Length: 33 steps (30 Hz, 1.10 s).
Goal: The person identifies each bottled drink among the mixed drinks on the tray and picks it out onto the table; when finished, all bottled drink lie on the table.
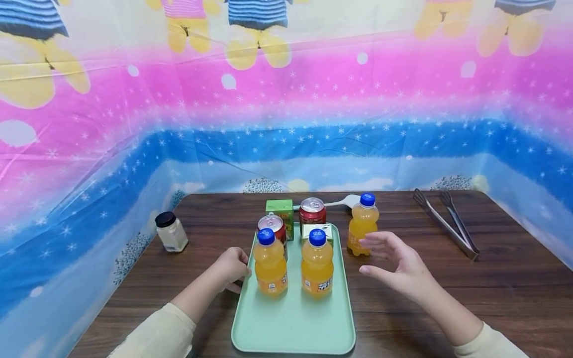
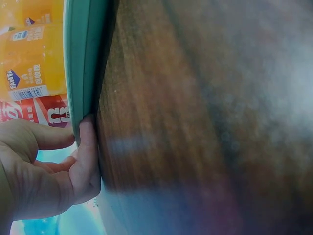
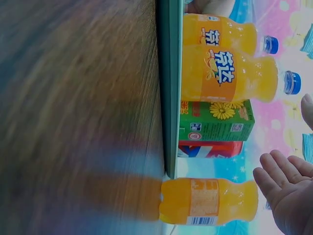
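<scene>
The left hand (image 1: 232, 268) pinches the left rim of a pale green tray (image 1: 293, 328); the left wrist view shows thumb and fingers (image 2: 87, 142) at that rim. On the tray stand two orange bottles with blue caps (image 1: 270, 268) (image 1: 317, 268), two red cans (image 1: 312, 211) and two green cartons (image 1: 279, 211). A third orange bottle (image 1: 363, 223) stands on the table, off the tray's right side. Beside it the right hand (image 1: 400, 266) is spread, thumb apart from the fingers; in the right wrist view a gap shows between this hand (image 3: 293, 196) and the bottle (image 3: 210, 200).
A small jar with a black lid (image 1: 172, 232) stands at the left of the wooden table (image 1: 515, 278). Metal tongs (image 1: 447, 223) lie at the right. Behind the tray lies a white spoon (image 1: 349, 201). Patterned cloth (image 1: 286, 144) hangs round the table.
</scene>
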### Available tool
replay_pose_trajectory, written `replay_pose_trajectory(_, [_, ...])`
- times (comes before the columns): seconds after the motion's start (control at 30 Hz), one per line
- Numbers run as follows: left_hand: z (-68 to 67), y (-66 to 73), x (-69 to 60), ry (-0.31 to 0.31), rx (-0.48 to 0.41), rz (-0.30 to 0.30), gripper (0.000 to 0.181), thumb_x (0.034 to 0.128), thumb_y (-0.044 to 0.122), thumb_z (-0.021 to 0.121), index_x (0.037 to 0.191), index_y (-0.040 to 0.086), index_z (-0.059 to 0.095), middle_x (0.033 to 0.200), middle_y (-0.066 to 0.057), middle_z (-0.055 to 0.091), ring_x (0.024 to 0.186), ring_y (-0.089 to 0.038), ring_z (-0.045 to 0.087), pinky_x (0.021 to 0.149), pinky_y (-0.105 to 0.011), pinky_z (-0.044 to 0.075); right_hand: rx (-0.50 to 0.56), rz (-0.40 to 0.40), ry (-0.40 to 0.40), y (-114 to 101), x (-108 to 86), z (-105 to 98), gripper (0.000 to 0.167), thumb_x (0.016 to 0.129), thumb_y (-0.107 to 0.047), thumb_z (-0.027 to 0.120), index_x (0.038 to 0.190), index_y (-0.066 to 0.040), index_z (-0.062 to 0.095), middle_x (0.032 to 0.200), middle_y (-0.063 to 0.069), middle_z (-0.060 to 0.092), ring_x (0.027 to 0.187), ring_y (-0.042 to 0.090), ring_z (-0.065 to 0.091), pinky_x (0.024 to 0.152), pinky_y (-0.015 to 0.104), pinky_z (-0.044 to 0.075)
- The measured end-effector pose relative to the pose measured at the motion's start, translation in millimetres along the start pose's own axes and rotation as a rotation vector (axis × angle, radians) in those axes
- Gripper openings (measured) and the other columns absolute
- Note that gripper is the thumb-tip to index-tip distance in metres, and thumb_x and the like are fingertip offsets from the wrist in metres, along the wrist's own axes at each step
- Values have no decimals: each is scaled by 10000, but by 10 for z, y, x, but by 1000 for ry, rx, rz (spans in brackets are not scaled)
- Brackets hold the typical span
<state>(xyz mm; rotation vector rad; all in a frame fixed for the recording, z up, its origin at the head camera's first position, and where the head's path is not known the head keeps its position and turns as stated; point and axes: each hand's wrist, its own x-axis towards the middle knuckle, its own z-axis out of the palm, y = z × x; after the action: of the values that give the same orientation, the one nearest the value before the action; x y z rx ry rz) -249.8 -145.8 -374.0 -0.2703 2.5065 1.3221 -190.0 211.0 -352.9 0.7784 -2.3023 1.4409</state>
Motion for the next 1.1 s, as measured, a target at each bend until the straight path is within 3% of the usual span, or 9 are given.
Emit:
replay_pose_trajectory(0.27, [7, 2, -6, 3, -4, -3, 213, 827, -90, 606, 995, -24, 492, 893, -167, 532, 741, -279, 580, 525, -417, 562, 13, 37, -40, -48, 45, 85, 525, 774, -121, 768, 1225, -102, 500, 1204, 32, 593, 1100, 161, 559, 899, 366, 489])
replay_pose_trajectory(0.5, [1, 0, -14, 3, 2, 2, 211, 830, -88, 603, 999, -28, 493, 899, -168, 530, 759, -284, 580, 524, -415, 561, 53, 20, -60, -73, 95, 169, 519, 771, -92, 767, 1218, -112, 504, 1186, -22, 598, 1098, 206, 567, 907, 376, 482])
replay_pose_trajectory(0.83, [-9, 10, -12, 2, 3, 0, 204, 832, -84, 602, 994, -19, 496, 893, -164, 535, 758, -281, 580, 520, -409, 561, 59, -12, -92, -96, 165, 286, 551, 767, -120, 773, 1234, -69, 485, 1196, 42, 596, 1099, 223, 569, 904, 367, 487])
replay_pose_trajectory(1.1, [-3, 34, -28, 5, 1, -15, 200, 837, -77, 608, 990, -12, 497, 910, -165, 527, 776, -289, 577, 528, -412, 562, 67, -5, -128, -97, 210, 380, 552, 772, -149, 772, 1233, -67, 479, 1180, 38, 595, 1093, 215, 572, 897, 456, 476])
